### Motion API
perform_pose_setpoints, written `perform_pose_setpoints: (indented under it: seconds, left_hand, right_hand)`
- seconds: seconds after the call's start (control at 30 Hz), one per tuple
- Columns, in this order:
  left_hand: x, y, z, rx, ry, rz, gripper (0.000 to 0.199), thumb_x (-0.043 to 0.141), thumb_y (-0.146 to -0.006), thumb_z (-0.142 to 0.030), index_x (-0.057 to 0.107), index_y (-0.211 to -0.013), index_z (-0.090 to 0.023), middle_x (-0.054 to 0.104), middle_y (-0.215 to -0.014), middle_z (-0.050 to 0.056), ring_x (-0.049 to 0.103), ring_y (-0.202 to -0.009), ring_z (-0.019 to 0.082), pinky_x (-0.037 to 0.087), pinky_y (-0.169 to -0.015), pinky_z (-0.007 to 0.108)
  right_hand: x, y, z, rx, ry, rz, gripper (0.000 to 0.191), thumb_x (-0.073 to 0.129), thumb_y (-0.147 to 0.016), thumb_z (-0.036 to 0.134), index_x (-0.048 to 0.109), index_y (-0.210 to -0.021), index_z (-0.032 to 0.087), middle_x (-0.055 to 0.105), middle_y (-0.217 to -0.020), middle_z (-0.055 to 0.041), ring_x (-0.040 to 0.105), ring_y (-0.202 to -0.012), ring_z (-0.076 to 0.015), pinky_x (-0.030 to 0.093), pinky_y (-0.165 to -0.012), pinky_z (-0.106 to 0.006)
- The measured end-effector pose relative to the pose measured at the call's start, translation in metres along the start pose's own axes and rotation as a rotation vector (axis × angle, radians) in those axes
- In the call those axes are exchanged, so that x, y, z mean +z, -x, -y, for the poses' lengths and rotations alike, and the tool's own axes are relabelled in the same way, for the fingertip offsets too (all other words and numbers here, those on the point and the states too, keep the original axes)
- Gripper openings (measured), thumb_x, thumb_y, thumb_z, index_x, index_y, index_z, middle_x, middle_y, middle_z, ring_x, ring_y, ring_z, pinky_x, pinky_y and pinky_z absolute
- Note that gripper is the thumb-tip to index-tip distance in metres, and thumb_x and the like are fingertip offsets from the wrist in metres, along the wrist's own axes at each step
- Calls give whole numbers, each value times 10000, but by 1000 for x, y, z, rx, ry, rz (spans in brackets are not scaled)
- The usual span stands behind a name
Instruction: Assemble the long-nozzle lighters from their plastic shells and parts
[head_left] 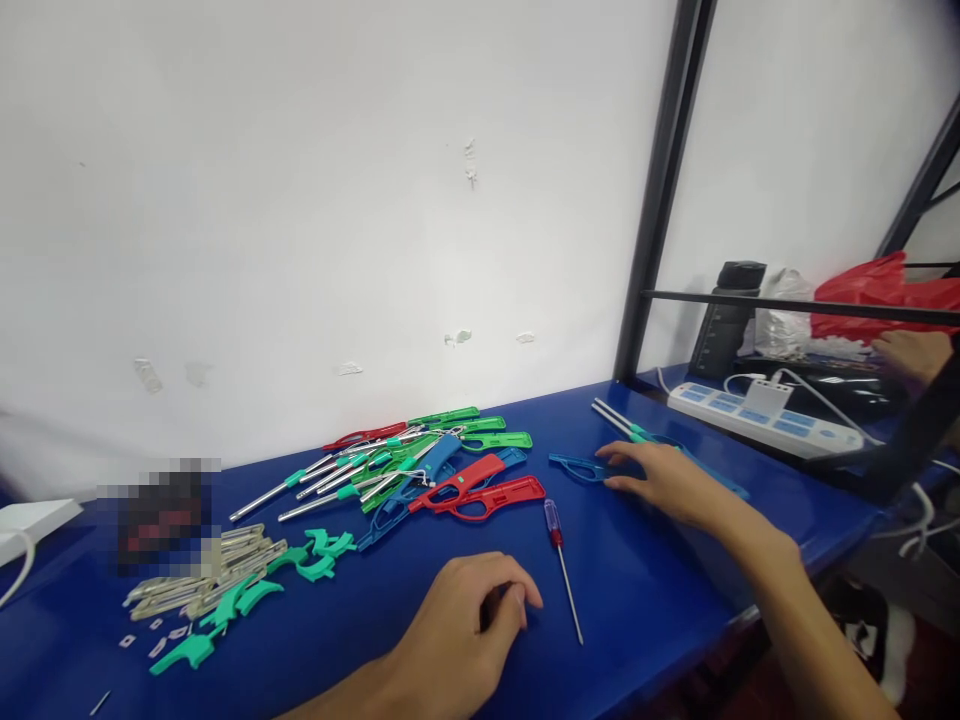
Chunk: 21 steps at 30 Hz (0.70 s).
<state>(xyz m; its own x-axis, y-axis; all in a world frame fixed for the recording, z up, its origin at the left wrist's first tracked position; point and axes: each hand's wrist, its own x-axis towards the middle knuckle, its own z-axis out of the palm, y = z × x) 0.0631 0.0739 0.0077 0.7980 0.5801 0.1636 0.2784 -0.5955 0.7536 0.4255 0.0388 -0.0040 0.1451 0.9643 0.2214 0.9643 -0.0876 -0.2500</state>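
Note:
My right hand (667, 480) is at the right side of the blue table, its thumb and fingers around the wide end of a blue lighter casing half (577, 467). Beside it, partly hidden by the hand, lie metal lighter tubes (615, 418) and another blue casing piece (720, 475). My left hand (469, 630) rests near the front edge, fingers curled toward the thumb, with nothing visible in it. Between the hands lies a screwdriver (557, 540) with a clear and red handle. Behind my left hand is a pile of red casing halves (495, 495), green casing halves (495, 440) and metal tubes (277, 495).
Teal triggers (259, 597) and beige tank pieces (202, 580) lie at left, near a pixelated dark object (161, 520). A black metal frame (660, 190) stands at right. Beyond it are a power strip (765, 415), a black bottle (727, 320) and another person's hand (915, 352).

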Motion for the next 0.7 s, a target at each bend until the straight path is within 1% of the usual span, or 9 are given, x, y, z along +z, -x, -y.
perform_pose_setpoints:
  seconds: [0.13,0.3,0.47,0.6,0.67,0.7]
  left_hand:
    - [0,1,0,25,-4,7,294,482,-983,-207,770,-929,-203,721,-819,7,568,-677,140,403,-656,258]
    - [0,1,-1,5,24,-1,270,508,-971,-183,771,-914,-204,723,-825,4,578,-696,140,400,-677,260]
    - [-2,1,-3,-15,69,3,260,526,-953,-170,783,-924,-195,714,-819,9,567,-692,138,396,-689,267]
    - [0,2,-4,-46,134,8,234,551,-940,-206,783,-913,-189,703,-800,12,554,-686,136,394,-687,265]
    - [1,0,-2,-89,198,0,240,554,-945,-274,773,-921,-181,689,-784,15,548,-652,129,398,-653,256]
    - [1,-1,-1,-121,241,-13,276,532,-959,-327,760,-944,-173,681,-783,17,542,-616,121,401,-624,249]
  right_hand:
    - [0,-3,3,-12,-53,36,329,681,-1045,419,680,-1306,218,699,-1320,-92,710,-1094,-235,620,-944,-453]
    - [-7,-3,11,-22,-90,43,343,686,-1041,420,676,-1317,216,698,-1325,-93,709,-1113,-244,615,-962,-470]
    - [-9,-2,20,-41,-132,39,336,691,-1038,417,682,-1308,219,699,-1326,-91,706,-1128,-249,610,-976,-475]
    - [-16,1,33,-62,-173,32,337,683,-1042,426,685,-1302,211,716,-1289,-89,715,-1110,-245,604,-983,-485]
    - [-24,6,46,-92,-207,32,364,674,-1043,456,682,-1323,224,741,-1255,-81,725,-1105,-249,593,-999,-488]
    - [-28,9,55,-112,-228,37,384,671,-1040,480,680,-1339,240,758,-1236,-72,731,-1110,-253,585,-1009,-485]
